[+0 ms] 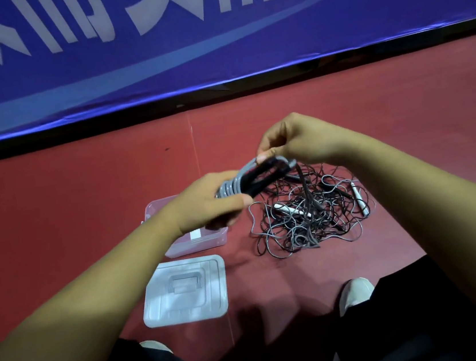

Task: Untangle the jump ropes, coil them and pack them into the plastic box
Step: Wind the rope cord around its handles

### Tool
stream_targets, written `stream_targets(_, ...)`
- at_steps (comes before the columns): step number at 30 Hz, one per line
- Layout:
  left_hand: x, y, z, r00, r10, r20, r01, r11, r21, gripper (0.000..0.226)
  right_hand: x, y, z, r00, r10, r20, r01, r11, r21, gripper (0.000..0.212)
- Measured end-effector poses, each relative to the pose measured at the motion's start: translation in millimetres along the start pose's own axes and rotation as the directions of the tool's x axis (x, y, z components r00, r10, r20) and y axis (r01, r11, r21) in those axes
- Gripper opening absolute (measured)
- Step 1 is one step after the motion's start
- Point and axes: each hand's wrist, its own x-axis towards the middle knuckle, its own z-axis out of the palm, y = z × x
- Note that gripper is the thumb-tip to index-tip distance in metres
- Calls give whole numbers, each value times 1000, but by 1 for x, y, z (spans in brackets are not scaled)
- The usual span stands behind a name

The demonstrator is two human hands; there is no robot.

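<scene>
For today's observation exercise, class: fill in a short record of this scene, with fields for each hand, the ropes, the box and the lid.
Left hand: grips the coiled bundle
Right hand: pinches the bundle's far end
Tangled ropes: heaped on the floor, right of the box
Plastic box: open, partly hidden behind the left hand
Lid: off, flat on the floor, nearer the person than the box

Red floor (83, 199) is carrying everything. Clear plastic box (203, 246) is sitting open on it, w/ its lid (184, 292) lying flat just in front, nearer the person. Tangle of jump ropes (305, 226), grey & black w/ white handles (290, 210), is sprawling right of the box, apart from it. Two pale shoes (354, 293) are standing at the near edge.
</scene>
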Motion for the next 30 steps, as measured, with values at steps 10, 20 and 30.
stream_targets(10,-4,-5,-26,949,6,-314,-197,789,-582,27,-2,-6,10,1000,1,7,-2,999,50,28)
stream_targets(20,6,-19,-37,915,-94,-391,-153,817,-556,26,6,-9,8,992,-35,-119,14,985,-172,6)
stream_targets(30,26,-25,-48,871,-92,-482,-136,898,-417,18,18,-4,5,980,150,-130,-143,988,64,18)
